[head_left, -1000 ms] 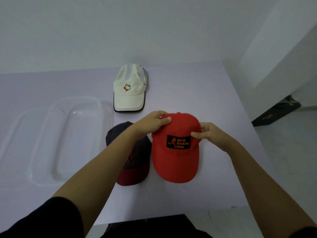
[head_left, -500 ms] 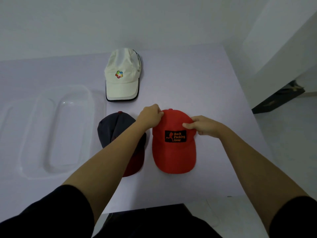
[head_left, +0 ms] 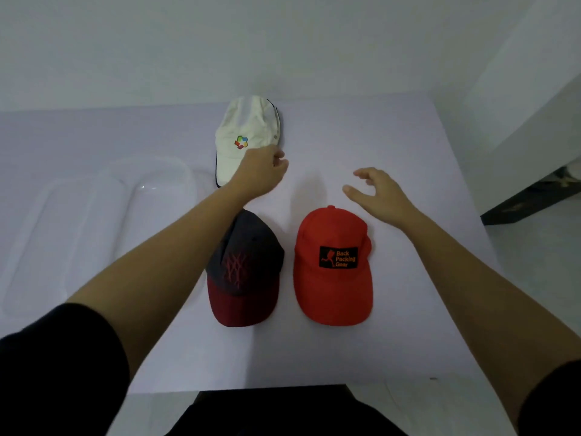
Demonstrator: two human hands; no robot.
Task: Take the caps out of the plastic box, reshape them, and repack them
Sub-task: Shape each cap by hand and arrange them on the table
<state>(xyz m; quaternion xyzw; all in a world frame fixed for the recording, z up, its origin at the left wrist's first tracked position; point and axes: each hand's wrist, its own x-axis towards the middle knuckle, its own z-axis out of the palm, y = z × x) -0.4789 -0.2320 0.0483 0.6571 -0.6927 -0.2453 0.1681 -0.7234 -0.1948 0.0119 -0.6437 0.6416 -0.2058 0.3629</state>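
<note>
Red cap (head_left: 333, 294) lies flat on the white table (head_left: 408, 146), brim toward the person, with a black patch reading "Back Packing Gear" on the front. No hand touches it.

Dark cap (head_left: 248, 278), navy crown with a maroon brim, lies just left of the red cap, facing the same way and not touching it. The left forearm crosses over its crown.

White cap (head_left: 242, 127) lies beyond the red cap and to the left, well apart, brim toward the person.

Left hand (head_left: 262, 174) is over the white cap's brim, fingers curled at the brim's right edge. Cannot tell whether it grips the brim or only rests there.

Right hand (head_left: 380, 193) is just beyond the red cap's crown, to the right, fingers spread and relaxed, holding nothing.

Clear plastic box (head_left: 163, 196) sits far left of the red cap.
</note>
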